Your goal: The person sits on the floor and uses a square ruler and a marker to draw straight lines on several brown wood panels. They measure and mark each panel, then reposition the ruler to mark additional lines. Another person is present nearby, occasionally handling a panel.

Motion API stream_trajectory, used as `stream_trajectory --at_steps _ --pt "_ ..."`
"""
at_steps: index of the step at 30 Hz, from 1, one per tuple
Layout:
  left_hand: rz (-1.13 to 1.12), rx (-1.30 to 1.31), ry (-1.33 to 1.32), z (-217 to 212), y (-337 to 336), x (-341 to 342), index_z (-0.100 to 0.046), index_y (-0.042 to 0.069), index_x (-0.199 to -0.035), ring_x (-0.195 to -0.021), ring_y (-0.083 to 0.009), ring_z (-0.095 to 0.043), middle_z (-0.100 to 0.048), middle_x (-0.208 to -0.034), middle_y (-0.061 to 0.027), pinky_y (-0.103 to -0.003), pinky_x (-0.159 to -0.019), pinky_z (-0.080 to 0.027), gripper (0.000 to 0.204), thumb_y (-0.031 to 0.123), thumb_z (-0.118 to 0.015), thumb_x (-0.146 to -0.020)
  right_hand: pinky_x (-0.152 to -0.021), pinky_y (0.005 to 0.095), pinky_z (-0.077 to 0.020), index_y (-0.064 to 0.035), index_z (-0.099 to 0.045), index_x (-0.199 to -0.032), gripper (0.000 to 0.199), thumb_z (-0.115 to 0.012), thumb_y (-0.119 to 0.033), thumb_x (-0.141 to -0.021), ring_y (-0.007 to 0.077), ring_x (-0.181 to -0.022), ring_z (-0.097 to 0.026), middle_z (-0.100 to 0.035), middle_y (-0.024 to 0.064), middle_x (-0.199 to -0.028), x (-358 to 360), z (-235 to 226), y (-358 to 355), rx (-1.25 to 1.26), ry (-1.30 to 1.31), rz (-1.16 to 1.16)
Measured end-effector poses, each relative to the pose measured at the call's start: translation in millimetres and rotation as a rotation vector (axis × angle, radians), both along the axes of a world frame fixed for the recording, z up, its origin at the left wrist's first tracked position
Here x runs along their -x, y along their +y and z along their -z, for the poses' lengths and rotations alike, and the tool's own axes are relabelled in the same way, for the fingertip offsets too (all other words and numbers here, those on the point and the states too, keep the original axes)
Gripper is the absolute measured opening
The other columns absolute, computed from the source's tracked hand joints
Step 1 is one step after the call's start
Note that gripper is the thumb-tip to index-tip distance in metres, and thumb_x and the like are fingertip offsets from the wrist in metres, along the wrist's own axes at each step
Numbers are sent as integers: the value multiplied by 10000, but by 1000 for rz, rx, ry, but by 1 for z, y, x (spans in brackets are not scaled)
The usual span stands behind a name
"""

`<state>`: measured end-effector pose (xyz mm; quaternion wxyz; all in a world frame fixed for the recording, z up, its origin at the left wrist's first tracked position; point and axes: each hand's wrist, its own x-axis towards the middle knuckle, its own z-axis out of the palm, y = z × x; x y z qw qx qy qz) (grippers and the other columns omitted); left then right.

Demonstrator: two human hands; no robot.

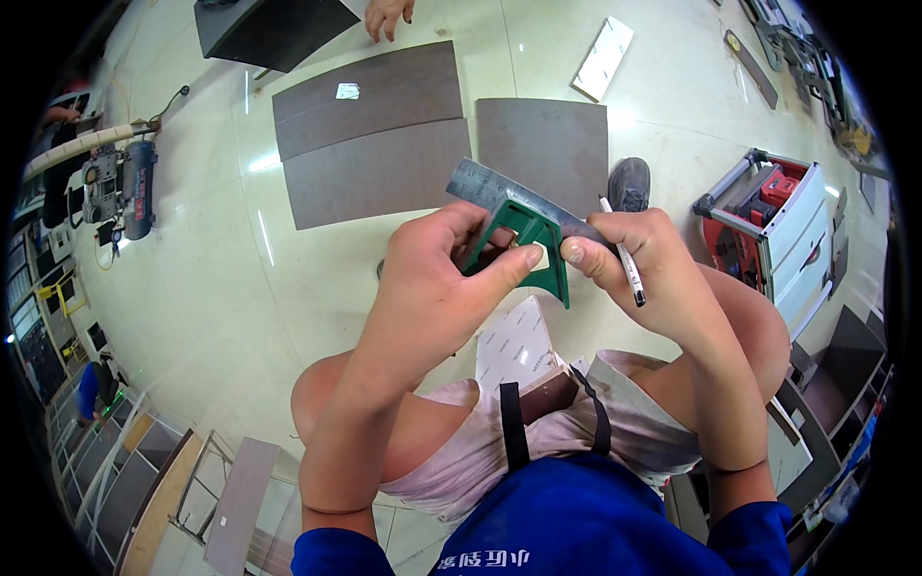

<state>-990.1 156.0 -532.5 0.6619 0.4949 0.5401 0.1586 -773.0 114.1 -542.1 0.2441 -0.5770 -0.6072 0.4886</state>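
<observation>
Both hands are gripping a green-handled try square above the knees — nothing marked yet.

The left hand [437, 278] is pinching the try square [523, 235] by its handle; the right hand [639, 259] is grasping the steel blade's end, with a pen [624, 254] tucked in its fingers. Beyond the fingers, brown panels [375, 134] are lying on the glossy tiled floor [192, 288] — a table saw [768, 221] is standing right.

Green-handled steel square [519, 226] and white pen [624, 264], both held aloft.
</observation>
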Motion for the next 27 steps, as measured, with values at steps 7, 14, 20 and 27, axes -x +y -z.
stream_trajectory --at_steps 7,14,20,27 --pt "8 -11 -65 8 -2 8 -636 -49 -856 -657 -66 -465 -571 -714 -29 -263 -573 -401 261 158 -795 -844 -515 393 -370 43 -600 -787 391 -673 -295 -970 338 -565 -352 -439 209 -625 5 -3 -4 51 10 5" --pt "-8 4 -138 10 -7 10 -613 -42 -810 -642 -76 -434 -521 -663 -18 -283 -562 -380 290 179 -796 -846 -517 384 -380 41 -605 -807 371 -662 -282 -980 318 -558 -351 -435 199 -617 10 -8 -11 115 14 30" --pt "85 42 -37 3 -2 11 -674 -40 -1016 -800 -62 -590 -687 -880 -27 -245 -700 -478 166 76 -728 -911 -519 387 -383 42 -603 -813 372 -662 -285 -981 311 -552 -349 -434 195 -610 8 -7 -7 103 36 18" --pt "67 57 -25 5 -2 10 -675 -37 -1017 -809 -62 -605 -692 -886 -35 -241 -696 -481 165 80 -727 -914 -514 384 -380 45 -610 -799 399 -655 -305 -984 311 -544 -356 -429 193 -600 7 -8 -2 90 6 -9"
